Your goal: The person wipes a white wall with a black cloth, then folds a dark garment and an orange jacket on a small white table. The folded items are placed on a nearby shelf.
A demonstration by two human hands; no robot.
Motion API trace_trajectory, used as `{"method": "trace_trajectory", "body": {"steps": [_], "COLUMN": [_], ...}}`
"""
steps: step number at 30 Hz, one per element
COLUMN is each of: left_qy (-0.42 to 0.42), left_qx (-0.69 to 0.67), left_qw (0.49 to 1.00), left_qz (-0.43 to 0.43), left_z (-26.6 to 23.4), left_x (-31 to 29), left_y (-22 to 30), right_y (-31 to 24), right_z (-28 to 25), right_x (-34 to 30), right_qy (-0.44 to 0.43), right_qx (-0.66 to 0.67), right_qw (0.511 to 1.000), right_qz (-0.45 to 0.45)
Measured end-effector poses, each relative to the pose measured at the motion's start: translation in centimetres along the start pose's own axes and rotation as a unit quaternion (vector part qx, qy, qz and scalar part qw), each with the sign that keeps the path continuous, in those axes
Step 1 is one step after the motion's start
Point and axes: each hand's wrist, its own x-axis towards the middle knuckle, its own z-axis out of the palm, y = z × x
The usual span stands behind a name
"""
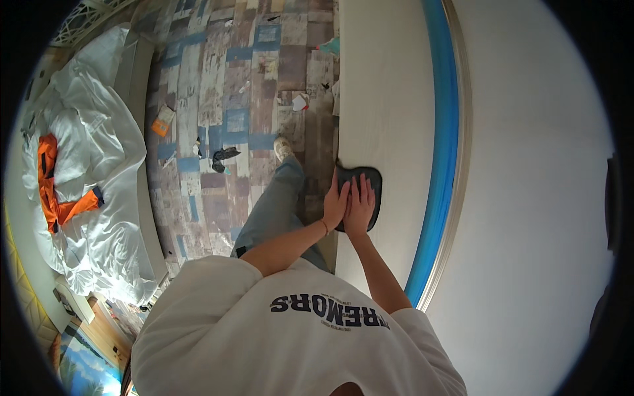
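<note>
Where one black pad (376, 193) lies | left hand (335, 204) at edge, grip unclear | right hand (358, 206) outstretched atop, gripping nothing

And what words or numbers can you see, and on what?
White shirt: big dark lettering, upside down here; I won't copy it out.
Smaller lines beside it: too small to read.
Orange-and-white packet on the floor: any print is too small to read.

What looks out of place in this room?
The patterned floor is littered: an orange packet, a crumpled black scrap and a small white piece lie scattered. An orange garment sprawls across rumpled white bedding.
</note>
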Motion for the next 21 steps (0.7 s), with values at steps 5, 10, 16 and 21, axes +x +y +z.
{"method": "trace_trajectory", "body": {"steps": [5,10,16,21], "left_qy": [0.053,0.066,0.108,0.095], "left_qx": [0.045,0.059,0.127,0.140], "left_qw": [0.997,0.994,0.982,0.980], "left_qz": [0.033,0.067,0.090,0.102], "left_z": [1.2,0.9,0.6,0.5], "left_x": [2.7,10.8,18.9,27.2], "left_y": [1.0,5.4,11.5,15.5], "right_y": [1.7,1.0,1.1,1.4], "right_z": [-0.7,-0.3,0.3,1.0], "right_x": [3.9,12.5,23.3,32.5], "right_qy": [-0.032,-0.011,-0.013,-0.002], "right_qx": [-0.014,-0.071,-0.081,-0.098], "right_qw": [0.998,0.997,0.994,0.990], "right_qz": [-0.044,-0.039,-0.076,-0.099]}}
